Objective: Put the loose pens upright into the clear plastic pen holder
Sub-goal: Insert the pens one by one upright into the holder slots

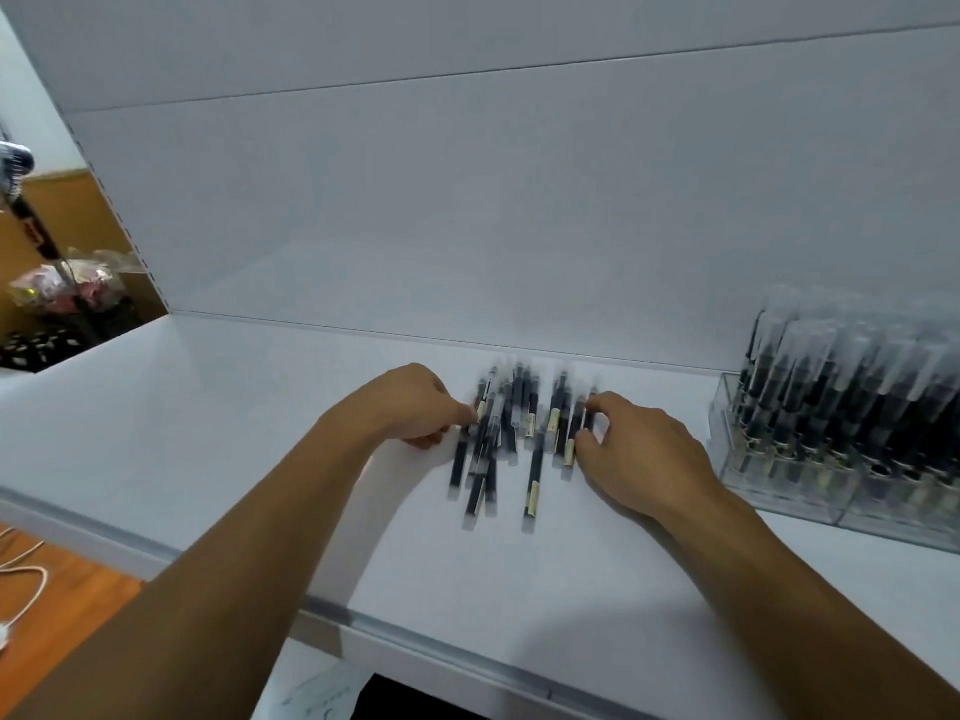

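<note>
Loose pens (511, 433) lie flat in a pile on the shelf (234, 459). Pen holder (779, 459) at 3 o'clock is already well stocked with upright pens. Left hand (415, 402) and right hand (639, 449) flank the pile, fingers curled against it; blur hides any pinch. The whole pile remains.

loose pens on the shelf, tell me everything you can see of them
The loose pens are a flat, overlapping heap of slim dark barrels with clear plastic caps and pale labels, lying roughly parallel on the white shelf. The left hand touches the heap's left edge, the right hand its right edge. Blur hides finer detail.
</note>
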`<state>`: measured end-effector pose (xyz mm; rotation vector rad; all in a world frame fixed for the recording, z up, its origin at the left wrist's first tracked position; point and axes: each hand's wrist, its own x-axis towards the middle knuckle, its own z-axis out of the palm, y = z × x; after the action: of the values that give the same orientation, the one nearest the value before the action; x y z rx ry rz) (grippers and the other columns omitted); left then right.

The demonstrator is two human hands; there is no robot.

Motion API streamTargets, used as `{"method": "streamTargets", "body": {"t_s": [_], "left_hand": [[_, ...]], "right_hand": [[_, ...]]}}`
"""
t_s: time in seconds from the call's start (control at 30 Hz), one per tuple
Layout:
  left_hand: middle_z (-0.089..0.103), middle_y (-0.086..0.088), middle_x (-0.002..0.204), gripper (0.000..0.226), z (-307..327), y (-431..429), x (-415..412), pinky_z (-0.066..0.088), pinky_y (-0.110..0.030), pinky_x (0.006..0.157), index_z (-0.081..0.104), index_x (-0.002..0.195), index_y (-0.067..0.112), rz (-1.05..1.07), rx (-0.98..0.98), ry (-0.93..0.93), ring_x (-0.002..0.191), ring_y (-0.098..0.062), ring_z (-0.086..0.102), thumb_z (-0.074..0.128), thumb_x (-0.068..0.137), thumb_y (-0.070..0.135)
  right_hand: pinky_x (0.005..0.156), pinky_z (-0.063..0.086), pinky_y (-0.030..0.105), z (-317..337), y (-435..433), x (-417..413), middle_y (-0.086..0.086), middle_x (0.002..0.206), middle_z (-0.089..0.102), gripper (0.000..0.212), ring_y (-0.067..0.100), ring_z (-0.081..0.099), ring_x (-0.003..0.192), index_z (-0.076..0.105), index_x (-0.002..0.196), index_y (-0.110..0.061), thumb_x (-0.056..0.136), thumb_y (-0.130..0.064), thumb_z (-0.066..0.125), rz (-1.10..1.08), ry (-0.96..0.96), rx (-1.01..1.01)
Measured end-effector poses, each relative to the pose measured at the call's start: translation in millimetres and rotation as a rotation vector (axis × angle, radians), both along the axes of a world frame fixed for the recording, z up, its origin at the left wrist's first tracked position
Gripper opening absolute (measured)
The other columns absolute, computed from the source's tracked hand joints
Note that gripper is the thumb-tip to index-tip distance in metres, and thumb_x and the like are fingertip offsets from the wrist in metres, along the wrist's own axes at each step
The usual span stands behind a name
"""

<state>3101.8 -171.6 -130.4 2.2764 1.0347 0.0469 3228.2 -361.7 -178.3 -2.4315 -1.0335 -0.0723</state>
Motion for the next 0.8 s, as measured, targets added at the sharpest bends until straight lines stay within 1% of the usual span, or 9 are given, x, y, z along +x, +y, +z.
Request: {"method": "streamTargets", "body": {"t_s": [0.1,0.23,0.3,0.37,0.47,0.53,0.63,0.73,0.8], "left_hand": [[0.073,-0.003,0.080,0.050,-5,-4,-6,0.058,-0.031,0.081,0.070,0.094,0.006,-0.033,0.039,0.033,0.073,-0.017,0.072,0.071,0.079,0.053],[0.074,-0.001,0.083,0.069,-4,-11,-8,0.056,-0.028,0.077,0.072,0.094,0.008,-0.054,0.077,0.099,0.069,-0.011,0.071,0.073,0.064,0.071],[0.075,-0.003,0.081,0.077,-4,-16,-9,0.054,-0.027,0.073,0.072,0.089,0.005,-0.061,0.095,0.140,0.064,-0.011,0.069,0.074,0.057,0.075],[0.072,-0.002,0.071,0.072,-5,-20,-9,0.052,-0.025,0.067,0.071,0.080,0.007,-0.059,0.110,0.160,0.060,-0.011,0.066,0.075,0.055,0.075],[0.073,-0.002,0.070,0.067,-4,-22,-11,0.053,-0.023,0.065,0.073,0.083,0.004,-0.042,0.090,0.140,0.055,-0.009,0.067,0.078,0.060,0.067],[0.075,-0.005,0.076,0.052,-3,-22,-12,0.059,-0.026,0.071,0.075,0.086,0.005,-0.036,0.027,0.102,0.057,-0.010,0.070,0.080,0.069,0.054],[0.075,-0.007,0.074,0.029,-1,-26,-14,0.060,-0.026,0.070,0.075,0.084,0.004,-0.026,-0.061,0.049,0.057,-0.015,0.070,0.076,0.078,0.032],[0.075,-0.009,0.076,0.027,-2,-26,-17,0.061,-0.028,0.072,0.074,0.088,0.000,0.016,-0.104,0.007,0.055,-0.016,0.068,0.074,0.079,0.025],[0.074,-0.010,0.072,0.027,-2,-26,-20,0.061,-0.031,0.075,0.071,0.089,-0.003,0.048,-0.137,-0.027,0.054,-0.018,0.067,0.073,0.079,0.022]], "right_hand": [[0.068,0.034,0.030,4,2,-2,-0.002,0.095,0.064,0.041,0.019,0.045,0.080,0.051,0.130,-0.029,0.090,-0.039,0.052,0.008,0.032,-0.030],[0.072,0.037,0.029,7,-2,-5,-0.004,0.093,0.063,0.049,0.020,0.055,0.091,0.050,0.134,-0.031,0.087,-0.040,0.058,0.035,0.063,-0.026],[0.074,0.041,0.029,8,-5,-7,-0.008,0.087,0.061,0.048,0.019,0.056,0.090,0.052,0.133,-0.032,0.086,-0.038,0.059,0.035,0.100,0.012],[0.075,0.046,0.030,10,-7,-10,-0.014,0.074,0.057,0.044,0.018,0.058,0.085,0.056,0.128,-0.031,0.085,-0.034,0.060,0.042,0.132,0.069],[0.076,0.050,0.032,13,-7,-12,-0.012,0.070,0.060,0.040,0.016,0.061,0.081,0.058,0.124,-0.031,0.084,-0.030,0.061,0.052,0.183,0.195],[0.070,0.049,0.028,14,-6,-14,-0.013,0.067,0.065,0.039,0.006,0.062,0.076,0.058,0.123,-0.032,0.084,-0.028,0.062,0.074,0.238,0.275],[0.063,0.045,0.019,12,-3,-19,-0.015,0.062,0.067,0.041,-0.003,0.061,0.066,0.056,0.125,-0.031,0.085,-0.028,0.064,0.142,0.323,0.315],[0.054,0.041,0.008,8,1,-20,-0.014,0.062,0.068,0.038,-0.006,0.061,0.060,0.056,0.124,-0.028,0.087,-0.027,0.066,0.188,0.429,0.338],[0.050,0.040,0.006,6,3,-21,-0.012,0.059,0.067,0.033,-0.003,0.060,0.053,0.060,0.120,-0.023,0.087,-0.023,0.067,0.209,0.523,0.366]]}}
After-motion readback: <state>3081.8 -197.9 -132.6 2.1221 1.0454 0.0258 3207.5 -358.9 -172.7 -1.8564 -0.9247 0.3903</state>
